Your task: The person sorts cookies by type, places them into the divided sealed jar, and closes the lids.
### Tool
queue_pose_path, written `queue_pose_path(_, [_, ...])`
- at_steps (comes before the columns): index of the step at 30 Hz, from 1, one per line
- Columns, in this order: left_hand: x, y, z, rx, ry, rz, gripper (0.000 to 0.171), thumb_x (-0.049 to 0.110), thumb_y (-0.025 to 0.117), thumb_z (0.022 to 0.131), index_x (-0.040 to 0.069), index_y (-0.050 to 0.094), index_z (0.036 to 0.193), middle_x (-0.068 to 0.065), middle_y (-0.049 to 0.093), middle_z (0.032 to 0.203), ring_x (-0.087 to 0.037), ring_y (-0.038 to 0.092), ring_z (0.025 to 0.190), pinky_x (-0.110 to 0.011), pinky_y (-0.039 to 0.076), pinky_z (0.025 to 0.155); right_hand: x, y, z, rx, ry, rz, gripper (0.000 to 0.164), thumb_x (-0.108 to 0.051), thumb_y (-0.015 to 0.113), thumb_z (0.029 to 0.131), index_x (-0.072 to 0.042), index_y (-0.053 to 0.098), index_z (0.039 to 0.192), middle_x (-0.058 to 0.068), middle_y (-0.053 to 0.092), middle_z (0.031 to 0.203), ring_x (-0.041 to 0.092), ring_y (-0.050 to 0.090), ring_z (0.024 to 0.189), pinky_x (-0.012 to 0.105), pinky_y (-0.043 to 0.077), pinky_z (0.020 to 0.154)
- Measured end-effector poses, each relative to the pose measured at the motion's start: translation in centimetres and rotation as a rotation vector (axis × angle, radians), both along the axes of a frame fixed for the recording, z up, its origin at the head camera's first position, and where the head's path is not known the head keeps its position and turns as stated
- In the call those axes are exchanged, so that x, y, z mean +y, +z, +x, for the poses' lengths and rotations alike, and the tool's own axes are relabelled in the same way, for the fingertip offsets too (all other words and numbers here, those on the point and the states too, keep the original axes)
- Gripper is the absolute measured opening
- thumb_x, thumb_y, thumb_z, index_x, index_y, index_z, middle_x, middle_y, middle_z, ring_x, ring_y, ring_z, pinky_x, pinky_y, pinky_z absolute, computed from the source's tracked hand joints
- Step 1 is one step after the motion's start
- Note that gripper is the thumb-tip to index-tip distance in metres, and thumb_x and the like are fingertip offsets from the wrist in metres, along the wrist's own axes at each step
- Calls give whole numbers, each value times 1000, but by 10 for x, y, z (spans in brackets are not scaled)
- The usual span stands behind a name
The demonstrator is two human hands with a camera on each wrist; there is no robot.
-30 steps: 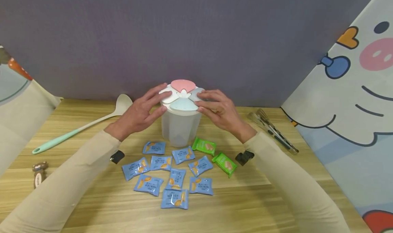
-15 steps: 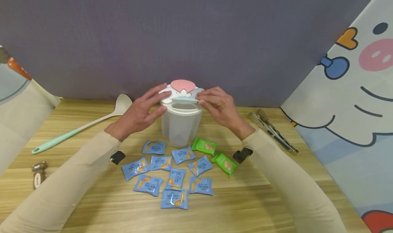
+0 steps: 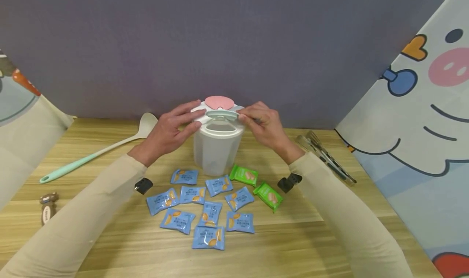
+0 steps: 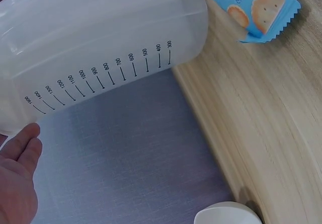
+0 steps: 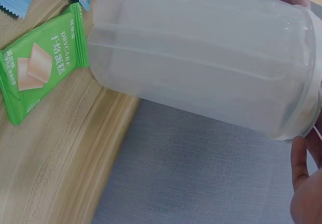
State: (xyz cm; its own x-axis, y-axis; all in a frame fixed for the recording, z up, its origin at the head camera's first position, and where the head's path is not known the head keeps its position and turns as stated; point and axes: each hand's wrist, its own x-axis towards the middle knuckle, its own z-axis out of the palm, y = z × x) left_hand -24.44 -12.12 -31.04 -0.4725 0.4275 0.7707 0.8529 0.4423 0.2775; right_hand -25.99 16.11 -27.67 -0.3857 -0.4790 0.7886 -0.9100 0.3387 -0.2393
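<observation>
A clear storage canister [image 3: 214,156] stands upright under a white lid [image 3: 220,132] with coloured flaps. The front pale-green flap [image 3: 222,114] is tipped up, baring an opening in the lid. My right hand [image 3: 264,125] pinches this flap at its right end. My left hand [image 3: 172,125] rests on the lid's left side with fairly straight fingers, thumb at the rim. In the left wrist view, volume marks run along the canister [image 4: 100,43]. A pink flap [image 3: 219,102] lies flat at the back of the lid.
Several blue biscuit packets [image 3: 209,213] and two green cake packets [image 3: 268,195] lie before the canister. A ladle [image 3: 99,152] and a brown bear-shaped piece [image 3: 47,209] are at left, tongs [image 3: 326,156] at right. A grey panel [image 3: 220,46] rises behind.
The front flap, flat one second ago, has been raised by the right hand, uncovering the opening. The left hand stays on the lid.
</observation>
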Motion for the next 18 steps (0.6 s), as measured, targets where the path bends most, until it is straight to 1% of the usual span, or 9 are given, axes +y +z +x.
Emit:
queue_pose_path(2, [0, -1, 0, 6, 4, 3, 56, 50, 43, 97, 4, 63, 124, -13, 50, 137, -28, 51, 120, -47, 49, 81, 0, 0, 0, -12, -14, -6, 8, -5, 71, 84, -4, 75, 90, 6, 71, 89, 19, 59, 81, 33, 46, 68])
queue_pose_path(5, [0, -1, -1, 11, 5, 5, 59, 52, 42, 97, 4, 63, 123, -13, 50, 137, -29, 53, 118, -47, 50, 79, -1, 0, 0, -24, -32, -25, 10, 1, 73, 80, -3, 75, 89, 7, 71, 87, 18, 58, 78, 34, 46, 63])
queue_pose_path(8, [1, -1, -1, 12, 3, 7, 59, 52, 42, 97, 4, 63, 124, -13, 50, 137, -29, 54, 117, -47, 50, 79, -2, 0, 0, -28, -49, -46, 8, 1, 73, 81, -2, 75, 88, 7, 71, 86, 18, 58, 75, 31, 45, 61])
queue_pose_path(10, [1, -2, -1, 13, 4, 12, 59, 52, 43, 97, 3, 63, 124, -13, 50, 137, -29, 53, 117, -46, 50, 79, -3, -1, -1, -27, -65, -54, 7, 0, 73, 81, -3, 75, 87, 7, 71, 85, 18, 58, 74, 26, 44, 61])
queue_pose_path(12, [2, -1, 0, 12, 6, 23, 59, 52, 44, 97, 3, 63, 124, -13, 51, 136, -28, 53, 117, -46, 50, 79, -4, -1, -1, -27, -79, -57, 6, -1, 74, 81, -3, 75, 87, 6, 71, 85, 18, 58, 73, 24, 44, 61])
queue_pose_path(15, [3, 0, 1, 26, 19, 39, 59, 51, 43, 97, 3, 63, 123, -14, 53, 133, -28, 53, 117, -47, 50, 80, -5, -2, -2, -28, -92, -58, 6, -2, 73, 82, -2, 75, 87, 7, 71, 84, 17, 57, 72, 28, 46, 60])
queue_pose_path(18, [6, 2, 0, 67, 31, 58, 56, 49, 44, 98, 2, 66, 119, -15, 57, 128, -29, 55, 115, -47, 48, 85, -5, -2, -2, -26, -100, -57, 5, -2, 73, 83, -2, 75, 87, 7, 71, 84, 16, 56, 71, 33, 47, 58])
